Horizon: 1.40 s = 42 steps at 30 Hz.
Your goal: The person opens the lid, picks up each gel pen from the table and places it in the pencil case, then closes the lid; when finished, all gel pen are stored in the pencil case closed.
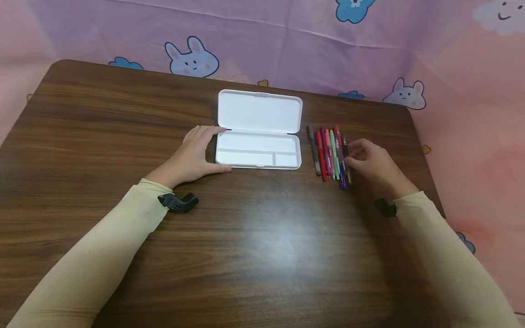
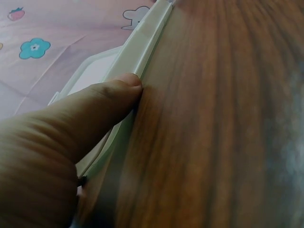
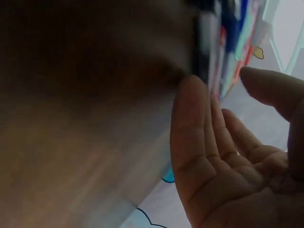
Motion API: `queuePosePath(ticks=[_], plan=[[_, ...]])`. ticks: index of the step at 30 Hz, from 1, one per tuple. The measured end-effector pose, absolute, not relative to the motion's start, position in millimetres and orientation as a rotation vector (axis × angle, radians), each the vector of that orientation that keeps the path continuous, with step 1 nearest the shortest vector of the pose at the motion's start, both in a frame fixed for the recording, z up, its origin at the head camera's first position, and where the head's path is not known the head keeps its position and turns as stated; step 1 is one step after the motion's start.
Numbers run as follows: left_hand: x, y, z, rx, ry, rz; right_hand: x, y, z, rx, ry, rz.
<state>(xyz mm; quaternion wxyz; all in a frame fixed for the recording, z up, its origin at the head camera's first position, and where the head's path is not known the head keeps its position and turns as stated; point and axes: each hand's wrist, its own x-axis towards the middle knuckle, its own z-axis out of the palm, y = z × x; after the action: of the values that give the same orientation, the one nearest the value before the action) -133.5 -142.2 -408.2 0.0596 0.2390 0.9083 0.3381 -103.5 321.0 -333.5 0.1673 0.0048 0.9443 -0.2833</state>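
A white pencil case (image 1: pixel 258 160) lies with its lid (image 1: pixel 260 110) folded back on the brown table. My left hand (image 1: pixel 190 157) holds its left end, thumb along the front edge and fingers near the hinge. Close up in the left wrist view, the thumb (image 2: pixel 109 97) presses against the case's side. To the right of the case is a loose row of several pens (image 1: pixel 329 152) in grey, red, purple, pink, green, blue and black. My right hand (image 1: pixel 371 161) is at the row's right side, its fingers (image 3: pixel 190 118) nearly straight beside the outermost dark pen, thumb apart from them.
The wooden table (image 1: pixel 229 246) reaches back to a purple patterned cloth (image 1: pixel 254 43) and right to a pink cloth (image 1: pixel 471 150). Inside the case, low dividers (image 1: pixel 246 151) form compartments. A black wrist device (image 1: pixel 178 202) sits on the left wrist.
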Motion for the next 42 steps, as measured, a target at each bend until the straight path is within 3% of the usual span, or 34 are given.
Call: queuePosePath(ticks=[33, 38, 42], plan=[[-132, -143, -408, 0.717, 2.748, 1.025, -94, 346, -341, 0.152, 2.797, -0.513], [-132, -143, -408, 0.719, 2.745, 1.014, -94, 330, -329, 0.039, 2.963, -0.538], [-132, -142, -406, 0.723, 2.746, 1.007, -102, 292, -320, -0.243, 3.095, -0.501]])
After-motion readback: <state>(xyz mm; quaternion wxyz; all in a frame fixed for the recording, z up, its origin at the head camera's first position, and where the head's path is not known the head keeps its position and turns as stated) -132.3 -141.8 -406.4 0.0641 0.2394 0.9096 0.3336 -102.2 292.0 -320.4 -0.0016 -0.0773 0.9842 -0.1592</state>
